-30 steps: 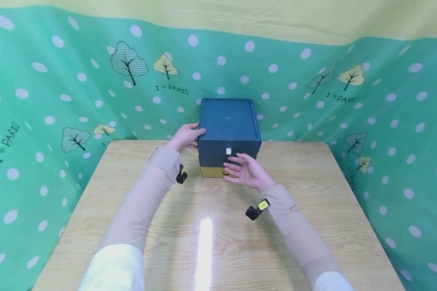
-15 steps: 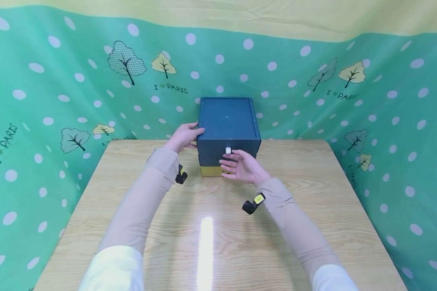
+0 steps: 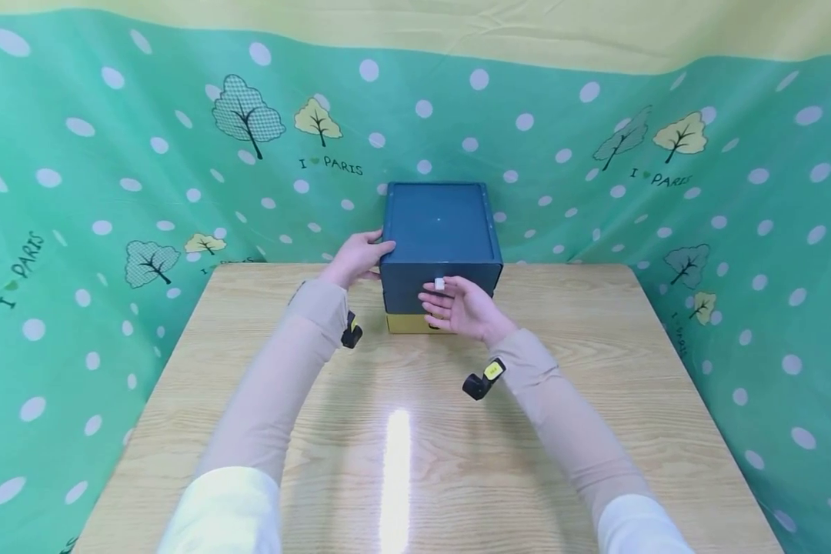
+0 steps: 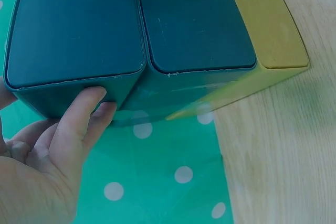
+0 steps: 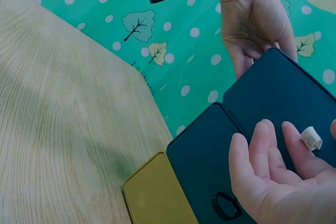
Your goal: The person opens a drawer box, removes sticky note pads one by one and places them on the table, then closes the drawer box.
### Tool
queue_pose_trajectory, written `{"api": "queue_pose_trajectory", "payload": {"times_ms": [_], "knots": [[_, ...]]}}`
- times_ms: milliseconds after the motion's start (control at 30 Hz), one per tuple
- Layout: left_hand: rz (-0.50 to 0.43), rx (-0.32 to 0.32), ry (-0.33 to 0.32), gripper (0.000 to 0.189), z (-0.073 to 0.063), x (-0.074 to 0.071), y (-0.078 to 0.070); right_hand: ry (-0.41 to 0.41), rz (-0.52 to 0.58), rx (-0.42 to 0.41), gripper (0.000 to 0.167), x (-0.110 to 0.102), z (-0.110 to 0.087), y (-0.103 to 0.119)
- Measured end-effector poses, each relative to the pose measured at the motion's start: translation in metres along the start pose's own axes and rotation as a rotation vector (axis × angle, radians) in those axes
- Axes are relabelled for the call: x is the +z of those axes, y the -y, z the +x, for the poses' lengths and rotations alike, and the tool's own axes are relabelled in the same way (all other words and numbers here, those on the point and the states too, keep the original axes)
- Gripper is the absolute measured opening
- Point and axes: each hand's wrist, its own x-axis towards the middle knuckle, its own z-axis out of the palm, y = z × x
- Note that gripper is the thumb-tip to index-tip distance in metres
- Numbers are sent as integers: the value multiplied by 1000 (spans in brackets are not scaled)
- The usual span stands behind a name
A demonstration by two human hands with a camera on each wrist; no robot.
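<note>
A small drawer cabinet (image 3: 436, 219) stands at the back of the table, with two dark blue drawers above a yellow drawer (image 3: 400, 324). My left hand (image 3: 354, 258) braces its upper left side, thumb over the top edge and extended fingers (image 4: 79, 114) pressed to the side wall. On the top drawer's front (image 5: 286, 98) sticks out a small white pull tab (image 5: 312, 138). Beside the tab is my right hand (image 3: 467, 312), palm toward the drawer fronts and fingers spread. The index fingertip lies right at the tab, while the thumb is apart from it in the right wrist view.
A black loop pull (image 5: 226, 206) hangs on the middle drawer. Behind the cabinet hangs a green dotted cloth (image 3: 422, 127), which also runs along both sides. The wooden table (image 3: 318, 462) stretches in front, under both forearms.
My right hand has moved up and slightly left, bringing its index finger to the white tab. My left hand keeps its place on the cabinet's side. The drawers look unchanged.
</note>
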Motion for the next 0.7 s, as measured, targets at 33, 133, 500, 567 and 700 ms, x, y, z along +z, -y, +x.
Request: {"api": "queue_pose_trajectory", "payload": {"times_ms": [33, 133, 500, 567, 700], "knots": [[2, -1, -3, 61, 0, 0, 0, 3, -1, -3, 33, 0, 0, 1], [2, 0, -11, 61, -1, 1, 0, -8, 6, -9, 33, 2, 0, 1], [16, 10, -1, 62, -3, 0, -1, -52, 52, -22, 33, 7, 3, 2], [14, 6, -2, 62, -3, 0, -1, -56, 50, -24, 34, 8, 3, 1], [4, 5, -5, 62, -3, 0, -1, -63, 46, -36, 34, 9, 3, 0]]}}
